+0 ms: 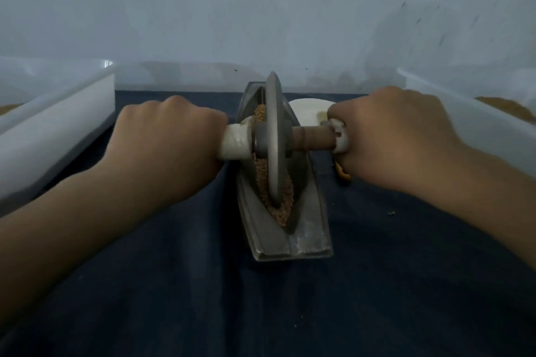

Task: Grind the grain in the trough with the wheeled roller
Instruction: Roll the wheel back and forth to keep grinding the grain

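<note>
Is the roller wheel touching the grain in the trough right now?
Touching. Head view: the wheeled roller has its lower rim sunk into the brown grain inside the trough, with no gap visible.

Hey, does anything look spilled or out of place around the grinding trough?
Nothing much. The grain lies inside the trough, around the wheeled roller, none visibly over the rim. One small dark speck sits on the blue cloth right of the trough, maybe a stray bit. The roller's handle is wrapped in white tape, perhaps a repair.
</note>
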Demonstrator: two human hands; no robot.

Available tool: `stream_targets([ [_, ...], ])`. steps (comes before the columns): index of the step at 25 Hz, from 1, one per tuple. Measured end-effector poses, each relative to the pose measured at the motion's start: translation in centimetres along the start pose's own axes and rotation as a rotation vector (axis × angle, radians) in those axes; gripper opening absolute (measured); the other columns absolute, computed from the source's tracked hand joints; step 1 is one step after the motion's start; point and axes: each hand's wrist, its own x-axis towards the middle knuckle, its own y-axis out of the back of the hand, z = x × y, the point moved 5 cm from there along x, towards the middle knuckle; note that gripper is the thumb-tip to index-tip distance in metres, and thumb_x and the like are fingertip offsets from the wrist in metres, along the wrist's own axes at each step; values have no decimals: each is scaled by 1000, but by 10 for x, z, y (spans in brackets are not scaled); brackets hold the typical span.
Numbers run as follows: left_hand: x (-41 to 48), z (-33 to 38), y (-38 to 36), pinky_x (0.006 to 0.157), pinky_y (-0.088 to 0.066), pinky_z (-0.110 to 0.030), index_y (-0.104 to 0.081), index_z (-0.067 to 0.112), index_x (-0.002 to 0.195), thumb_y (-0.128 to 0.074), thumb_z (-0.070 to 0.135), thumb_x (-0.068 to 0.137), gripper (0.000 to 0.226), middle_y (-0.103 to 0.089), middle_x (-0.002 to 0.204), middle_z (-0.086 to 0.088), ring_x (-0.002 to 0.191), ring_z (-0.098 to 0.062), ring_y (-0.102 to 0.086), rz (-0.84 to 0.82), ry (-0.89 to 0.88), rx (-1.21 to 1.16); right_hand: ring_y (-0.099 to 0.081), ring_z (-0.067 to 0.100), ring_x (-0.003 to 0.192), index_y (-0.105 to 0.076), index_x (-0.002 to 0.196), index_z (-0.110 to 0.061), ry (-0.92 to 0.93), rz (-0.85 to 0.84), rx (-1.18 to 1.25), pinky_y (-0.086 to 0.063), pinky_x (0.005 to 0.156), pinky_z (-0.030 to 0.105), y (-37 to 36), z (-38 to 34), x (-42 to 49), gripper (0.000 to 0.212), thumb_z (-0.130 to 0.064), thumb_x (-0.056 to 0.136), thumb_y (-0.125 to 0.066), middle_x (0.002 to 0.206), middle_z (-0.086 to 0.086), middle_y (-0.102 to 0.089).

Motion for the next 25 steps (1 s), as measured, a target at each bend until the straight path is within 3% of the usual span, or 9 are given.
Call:
stream_targets([
  [2, 18, 0, -20, 50, -26, -28, -45, 29, 67, -63, 41, 80, 25, -32, 59, 7, 48, -19, -31, -70, 57, 5, -39, 15, 47, -46, 62, -29, -62, 5, -43, -23, 49, 20, -18, -2, 29, 22, -25, 67, -67, 55, -7, -43],
  [5, 59, 0, -37, 60, -37, -35, -64, 25, 95, -57, 31, 89, 11, -57, 84, -4, 77, -31, -61, -188, 127, -14, -50, 20, 63, -63, 83, -27, -172, -72, 14, -25, 49, 25, -45, 1, 72, 8, -19, 84, -61, 70, -2, -51],
  [9, 53, 6, -17, 56, -34, -33, -63, 22, 93, -60, 25, 88, 7, -56, 80, -5, 72, -30, -60, -147, 85, 60, -53, 23, 67, -55, 79, -27, -183, -104, 82, -29, 51, 27, -43, 3, 59, 10, -23, 87, -58, 72, -2, -52],
  [12, 9, 8, 4, 47, -15, -24, -41, 26, 70, -69, 29, 76, 29, -24, 56, 3, 45, -19, -21, -5, 7, 61, -38, 17, 51, -41, 68, -31, -91, 0, 24, -19, 47, 23, -18, 2, 15, 26, -30, 74, -67, 59, -7, -44],
  [15, -2, 4, 17, 51, -10, -17, -29, 26, 64, -75, 23, 58, 46, -10, 54, 7, 44, -11, -3, 80, -41, 2, -27, 13, 41, -41, 64, -32, -44, 35, 11, -16, 48, 16, -3, 3, -9, 35, -29, 55, -75, 50, -9, -35],
  [17, 11, 6, 6, 51, -10, -18, -34, 24, 63, -74, 18, 60, 40, -11, 53, 5, 37, -18, -21, 15, -17, 58, -30, 11, 45, -41, 63, -31, -106, -31, 10, -17, 48, 19, -17, 2, 0, 32, -28, 62, -73, 53, -8, -40],
  [19, 33, 8, -16, 49, -18, -24, -48, 23, 68, -68, 19, 73, 21, -23, 55, -1, 50, -31, -51, -18, 10, 103, -39, 15, 52, -44, 66, -29, -172, -57, 38, -21, 48, 23, -35, 2, 29, 24, -27, 75, -66, 62, -5, -49],
  [21, 58, 6, -29, 55, -31, -32, -61, 20, 83, -60, 19, 84, 1, -37, 63, -4, 64, -33, -57, -63, 71, 63, -46, 19, 60, -52, 75, -27, -205, -78, 52, -23, 49, 25, -48, 2, 61, 14, -21, 83, -61, 74, 0, -56],
  [25, 57, 7, -23, 58, -34, -34, -64, 21, 91, -58, 20, 87, 7, -53, 73, -6, 71, -33, -60, -74, 115, 23, -53, 21, 67, -57, 84, -28, -190, -121, 53, -28, 51, 27, -43, 0, 68, 10, -18, 87, -60, 75, -1, -52],
])
